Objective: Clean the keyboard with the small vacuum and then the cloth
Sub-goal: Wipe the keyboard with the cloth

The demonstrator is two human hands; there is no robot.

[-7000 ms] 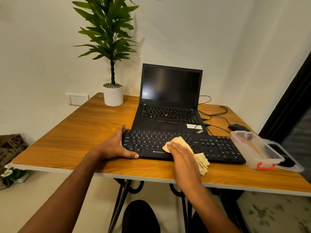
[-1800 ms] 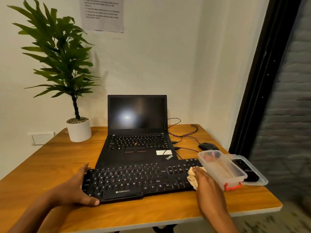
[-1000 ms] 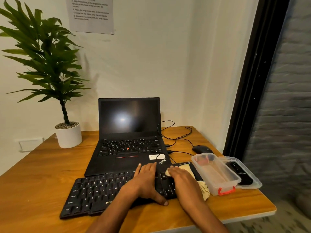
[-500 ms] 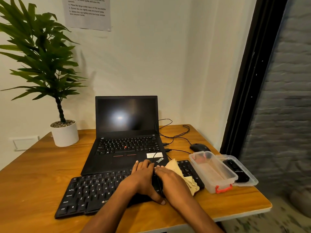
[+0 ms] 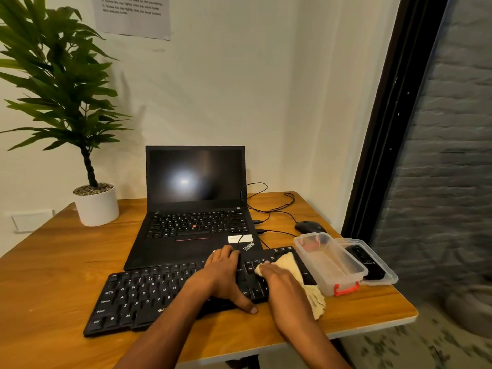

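Right hand (image 5: 286, 282) pressing cloth (image 5: 291, 265) flat on keyboard (image 5: 149, 291), left hand (image 5: 223, 272) bracing | step: cloth wipe | next: sweep remaining keys.

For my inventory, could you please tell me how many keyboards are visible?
2: the external keyboard at the desk's front, under both hands, and the laptop's built-in one behind it.
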